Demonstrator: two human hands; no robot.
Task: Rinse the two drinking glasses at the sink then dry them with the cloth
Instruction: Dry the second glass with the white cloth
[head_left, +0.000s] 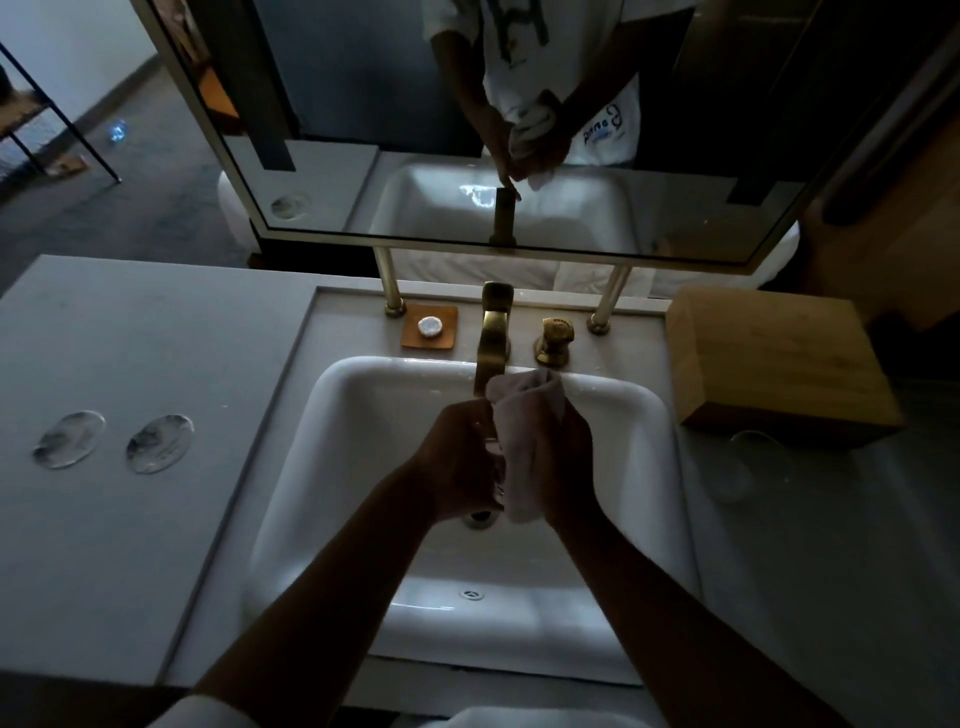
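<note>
Hands meet over the middle of the white sink (363, 395), above the drain (480, 518). The left hand (457, 457) is curled around a drinking glass (496, 467), of which only a sliver of clear wall shows between the 2 hands. The right hand (563, 457) is closed on a pale cloth (519, 415), bunched against the glass, with a loose end sticking up toward the brass tap (493, 338) and another hanging down near the drain. The basin holds nothing else that can be made out; no water stream is visible from the tap.

The second glass (737, 462) stands on the counter to the right of the sink, just near of a wooden box (779, 358); in the dim light it cannot be told whether anything is in it. At the far rim, left of the tap, a small brown tray (410, 335) holds a round white object (430, 327). On the grey counter (130, 545) far to the left lie 2 round clear discs (67, 439).
</note>
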